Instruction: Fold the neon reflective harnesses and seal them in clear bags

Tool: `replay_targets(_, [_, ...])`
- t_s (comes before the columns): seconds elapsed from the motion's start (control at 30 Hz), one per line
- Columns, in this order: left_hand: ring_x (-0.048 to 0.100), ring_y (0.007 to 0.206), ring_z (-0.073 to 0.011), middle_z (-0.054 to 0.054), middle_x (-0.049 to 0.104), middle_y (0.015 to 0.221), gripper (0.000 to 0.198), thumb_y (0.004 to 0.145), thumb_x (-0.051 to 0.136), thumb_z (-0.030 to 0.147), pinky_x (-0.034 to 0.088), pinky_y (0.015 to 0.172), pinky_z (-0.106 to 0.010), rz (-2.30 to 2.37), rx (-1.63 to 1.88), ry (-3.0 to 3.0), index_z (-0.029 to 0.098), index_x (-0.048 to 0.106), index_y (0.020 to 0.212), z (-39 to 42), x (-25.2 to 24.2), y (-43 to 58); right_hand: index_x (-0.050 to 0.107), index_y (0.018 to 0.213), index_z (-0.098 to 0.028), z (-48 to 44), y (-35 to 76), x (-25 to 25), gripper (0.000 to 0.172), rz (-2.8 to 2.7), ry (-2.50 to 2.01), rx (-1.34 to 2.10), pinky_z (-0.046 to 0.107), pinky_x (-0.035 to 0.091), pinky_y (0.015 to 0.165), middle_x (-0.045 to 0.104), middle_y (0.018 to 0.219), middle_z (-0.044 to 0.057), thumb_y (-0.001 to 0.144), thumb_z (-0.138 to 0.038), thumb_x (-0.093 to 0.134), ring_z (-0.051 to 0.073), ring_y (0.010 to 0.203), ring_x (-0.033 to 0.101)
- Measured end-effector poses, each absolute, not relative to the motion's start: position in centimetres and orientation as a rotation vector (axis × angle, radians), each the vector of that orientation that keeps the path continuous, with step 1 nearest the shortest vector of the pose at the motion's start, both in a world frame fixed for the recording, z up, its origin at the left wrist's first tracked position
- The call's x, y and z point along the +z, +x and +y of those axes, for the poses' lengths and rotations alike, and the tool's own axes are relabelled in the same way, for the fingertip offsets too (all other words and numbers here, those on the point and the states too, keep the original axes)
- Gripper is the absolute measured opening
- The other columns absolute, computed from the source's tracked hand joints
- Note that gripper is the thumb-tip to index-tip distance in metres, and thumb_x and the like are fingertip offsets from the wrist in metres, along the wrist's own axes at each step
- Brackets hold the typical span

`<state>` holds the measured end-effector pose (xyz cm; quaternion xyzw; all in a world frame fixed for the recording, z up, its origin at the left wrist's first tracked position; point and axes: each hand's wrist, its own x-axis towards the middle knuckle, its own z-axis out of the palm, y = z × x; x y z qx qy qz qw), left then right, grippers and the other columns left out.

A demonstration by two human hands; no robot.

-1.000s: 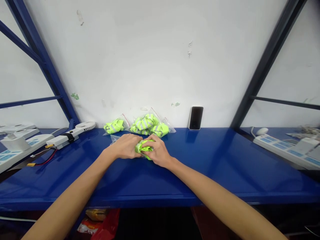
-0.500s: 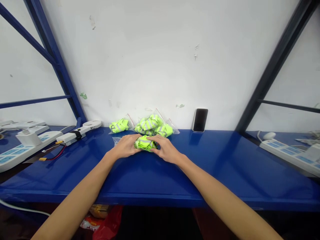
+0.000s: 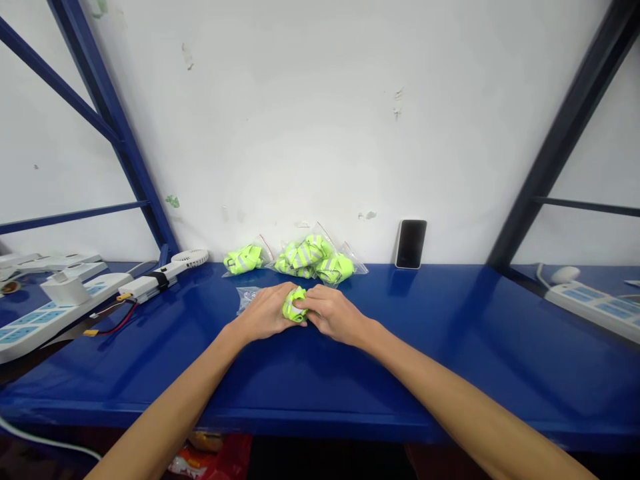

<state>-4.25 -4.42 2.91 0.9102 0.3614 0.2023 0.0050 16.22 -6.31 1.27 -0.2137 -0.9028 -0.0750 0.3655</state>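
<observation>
A small bundle of neon yellow-green reflective strap (image 3: pixel 295 305) is between my two hands at the middle of the blue table (image 3: pixel 320 380). My left hand (image 3: pixel 270 311) is wrapped round its left side. On its right side, my right hand (image 3: pixel 331 313) grips it with thumb and fingers. An empty-looking clear plastic bag (image 3: pixel 246 297) lies just left of my left hand. Behind, along the wall, rest clear bags with similar yellow-green bundles: one at the left (image 3: pixel 244 259) and a cluster (image 3: pixel 306 253) beside it.
A dark-screened phone (image 3: pixel 411 244) leans on the wall. At the left are a power strip (image 3: pixel 60 312), a white fan (image 3: pixel 190 257) and a wired white device (image 3: pixel 145 285). Another power strip (image 3: pixel 595 307) lies at the right. Slanted metal posts flank the table.
The bundle looks smaller and more compact, and both hands have closed in tighter round it. The whole view has shifted slightly.
</observation>
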Motion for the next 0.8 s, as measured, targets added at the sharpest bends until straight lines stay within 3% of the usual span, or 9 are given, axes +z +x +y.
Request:
replay_targets(0.17, [0.062,0.088,-0.0237,-0.005,0.063,0.101,0.044,0.079,0.06,0.055,0.04,0.068,-0.029,1.063,0.598,2.859,0.021,0.049,0.105,-4.6,2.8,-4.1,0.067,0.099,-0.017,-6.8,16.1,1.0,0.02,-2.326,-0.592,-0.177,0.027,0.045,0.069,0.068,0.086,0.006,0.085,-0.01,0.054,0.016,0.073,0.059])
replay_targets(0.4, [0.061,0.086,-0.0248,-0.005,0.061,0.098,0.04,0.083,0.056,0.054,0.039,0.068,-0.031,1.089,0.566,2.945,0.021,0.049,0.105,-5.0,2.6,-3.9,0.066,0.096,-0.017,-6.3,15.5,0.1,0.018,-2.337,-0.627,-0.097,0.024,0.044,0.066,0.068,0.083,0.005,0.086,-0.012,0.052,0.016,0.075,0.062])
replay_targets(0.53, [0.061,0.088,-0.0244,-0.006,0.061,0.099,0.034,0.085,0.054,0.044,0.04,0.071,-0.032,1.103,0.602,2.97,0.021,0.048,0.108,-5.0,2.4,-4.1,0.062,0.097,-0.018,-7.5,15.2,0.5,0.025,-2.345,-0.649,0.072,0.025,0.044,0.073,0.065,0.089,0.005,0.086,-0.006,0.044,0.016,0.082,0.06])
replay_targets(0.7, [0.06,0.086,-0.0219,-0.005,0.063,0.098,0.026,0.083,0.055,0.031,0.042,0.072,-0.031,1.066,0.665,2.976,0.02,0.05,0.106,-5.4,2.6,-3.7,0.053,0.107,-0.017,-9.6,14.9,1.0,0.038,-2.341,-0.684,0.392,0.031,0.046,0.082,0.057,0.106,0.009,0.071,-0.006,0.048,0.021,0.096,0.054])
replay_targets(0.8, [0.06,0.082,-0.0209,-0.003,0.065,0.091,0.024,0.076,0.052,0.014,0.041,0.07,-0.031,1.108,0.729,3.002,0.02,0.055,0.098,-5.7,2.5,-3.0,0.052,0.098,-0.017,-9.1,14.6,1.2,0.032,-2.383,-0.679,0.445,0.033,0.047,0.079,0.057,0.096,0.007,0.067,-0.011,0.054,0.021,0.089,0.053])
